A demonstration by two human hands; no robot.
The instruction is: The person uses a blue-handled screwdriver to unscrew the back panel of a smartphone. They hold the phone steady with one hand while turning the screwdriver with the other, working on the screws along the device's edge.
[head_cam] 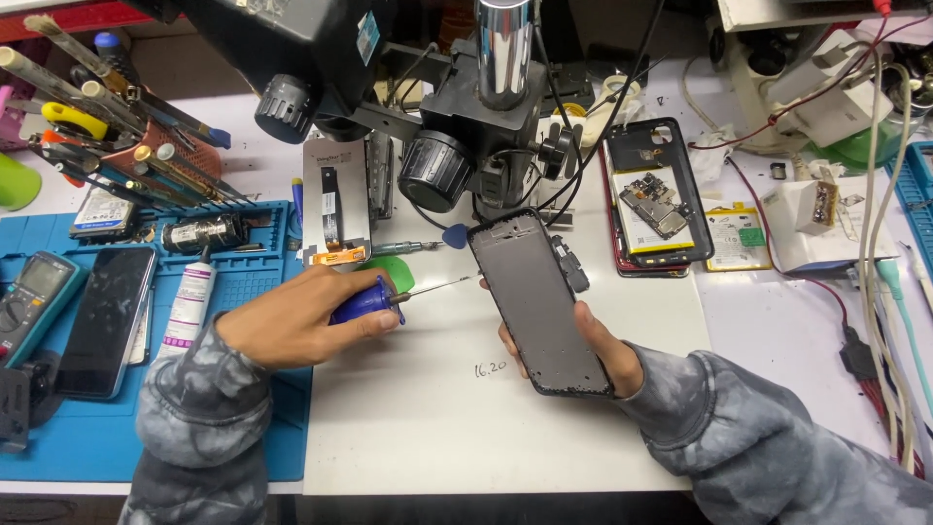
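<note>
Behind both hands looms a black microscope (466, 107), an opened phone (656, 199) to its right, a blue mat (262, 292) left; the right hand (593, 355) grips a dark phone frame (537, 301) edgewise; the left hand (301, 316) closes round a blue screwdriver (374, 299), tip just short of the frame.

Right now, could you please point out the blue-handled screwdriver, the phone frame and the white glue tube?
blue-handled screwdriver (367, 300), head view, on its blue handle.
phone frame (537, 303), head view, middle of its grey inner face.
white glue tube (190, 307), head view, middle of its body.
</note>
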